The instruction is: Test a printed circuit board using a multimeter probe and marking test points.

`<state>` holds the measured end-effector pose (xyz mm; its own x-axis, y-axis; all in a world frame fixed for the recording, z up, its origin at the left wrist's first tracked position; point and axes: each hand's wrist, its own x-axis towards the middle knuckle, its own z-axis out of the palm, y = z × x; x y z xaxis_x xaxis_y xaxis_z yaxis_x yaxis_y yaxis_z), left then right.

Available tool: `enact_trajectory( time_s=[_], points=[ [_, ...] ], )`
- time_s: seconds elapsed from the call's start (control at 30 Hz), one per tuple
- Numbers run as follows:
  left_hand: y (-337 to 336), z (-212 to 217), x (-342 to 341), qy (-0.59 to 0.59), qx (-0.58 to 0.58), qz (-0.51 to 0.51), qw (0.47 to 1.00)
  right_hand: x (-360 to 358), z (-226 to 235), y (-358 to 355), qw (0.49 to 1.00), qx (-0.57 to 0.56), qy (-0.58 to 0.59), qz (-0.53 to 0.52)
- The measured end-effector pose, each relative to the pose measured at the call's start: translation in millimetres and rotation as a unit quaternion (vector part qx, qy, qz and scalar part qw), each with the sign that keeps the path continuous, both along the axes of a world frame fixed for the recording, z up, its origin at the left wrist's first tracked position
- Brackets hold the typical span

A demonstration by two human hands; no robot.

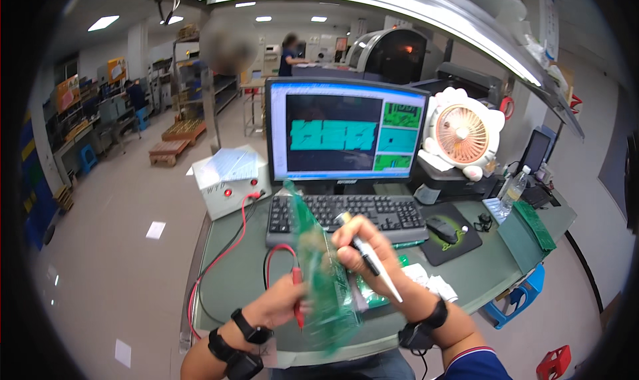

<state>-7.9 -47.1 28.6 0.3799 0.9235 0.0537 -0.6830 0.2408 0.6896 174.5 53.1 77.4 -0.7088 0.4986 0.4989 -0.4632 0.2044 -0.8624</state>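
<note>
A thin green circuit board (323, 293), smeared by motion, stands tilted on edge above the near part of the desk. My left hand (283, 301) is closed at its left side, some fingers hidden behind it. A red test probe (297, 283) with a red lead runs through the same grip. Over the board's right side, my right hand (369, 250) is closed around a white and black pen (374, 263), whose white end points down toward my wrist. Beneath lie crumpled white tissue (439, 288) and a green piece in clear wrap (376, 297).
Behind my hands are a black keyboard (386, 210) and a monitor (276, 133). A white box with red sockets (223, 193) stands left; a mouse (442, 230), fan (462, 135), bottle (512, 192) and green boards (534, 225) are right. Leads trail over the desk's left edge.
</note>
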Motion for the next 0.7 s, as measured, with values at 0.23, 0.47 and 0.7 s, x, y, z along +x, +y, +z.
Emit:
enact_trajectory(
  time_s=[0.23,0.47,0.7],
  points=[
    [23,-32,-41,0.199,-0.075,0.213,0.954,38,4,46,0.824,0.448,-0.286,-0.197],
    [29,-31,-30,0.226,-0.037,0.208,0.951,50,-32,65,0.821,0.443,-0.303,-0.196],
    [31,-41,-28,0.362,-0.032,0.236,0.901,57,-31,63,0.820,0.450,-0.163,-0.313]
  ],
)
